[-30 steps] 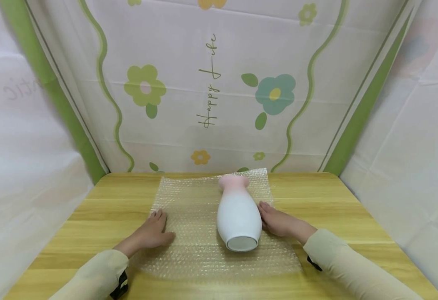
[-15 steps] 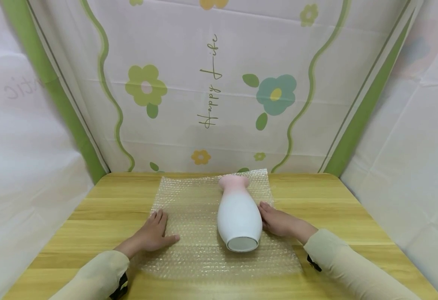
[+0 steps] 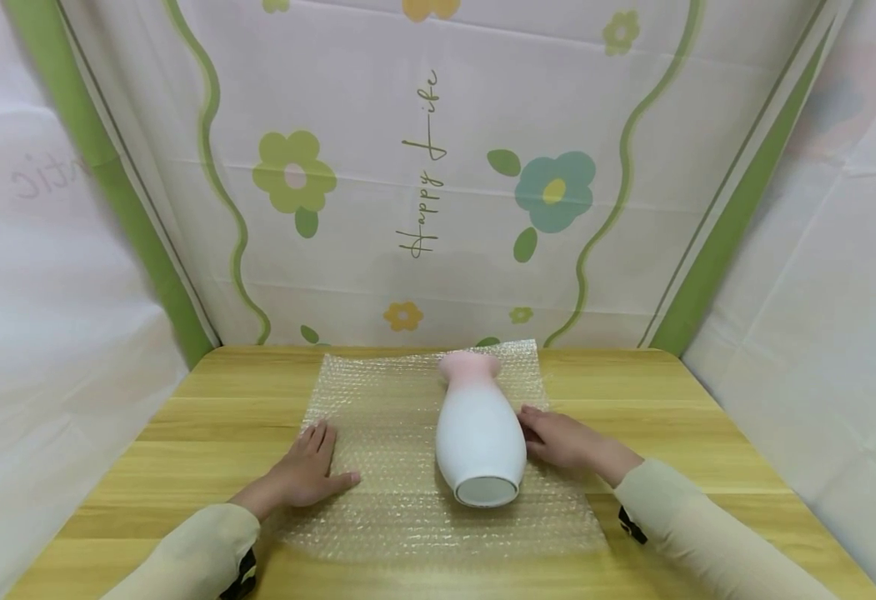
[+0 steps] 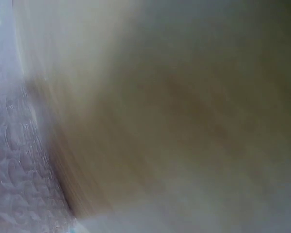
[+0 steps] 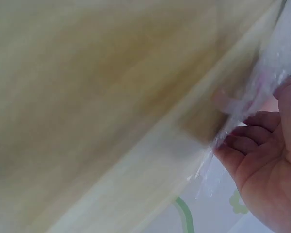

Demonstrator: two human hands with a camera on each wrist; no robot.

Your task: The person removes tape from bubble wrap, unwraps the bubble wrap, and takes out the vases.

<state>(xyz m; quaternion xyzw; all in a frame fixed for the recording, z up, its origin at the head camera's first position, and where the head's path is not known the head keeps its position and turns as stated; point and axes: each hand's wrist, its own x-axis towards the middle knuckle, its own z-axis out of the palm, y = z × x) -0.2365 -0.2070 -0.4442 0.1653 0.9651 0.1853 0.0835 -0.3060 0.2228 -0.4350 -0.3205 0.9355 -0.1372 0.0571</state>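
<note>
A vase [image 3: 480, 437], white with a pink neck, lies on its side on a sheet of bubble wrap [image 3: 392, 508], its base facing me. My left hand [image 3: 306, 471] rests flat with spread fingers on the sheet's left edge. At the vase's right side, my right hand [image 3: 563, 439] lies across the right edge of the wrap, fingertips close against the vase. In the right wrist view, the right hand's fingers [image 5: 254, 138] are slightly bent and the wrap's edge [image 5: 223, 133] covers their tips. The left wrist view shows bubble wrap [image 4: 14, 170] but not the left hand.
The wooden table [image 3: 678, 475] extends to both sides of the sheet. A white curtain with printed flowers [image 3: 422, 292] hangs behind its far edge, and pale cloth walls [image 3: 820, 358] stand to the left and right.
The left thumb has spread a little to the right over the wrap. My right hand has shifted very slightly beside the vase. The vase stays in place on the wrap.
</note>
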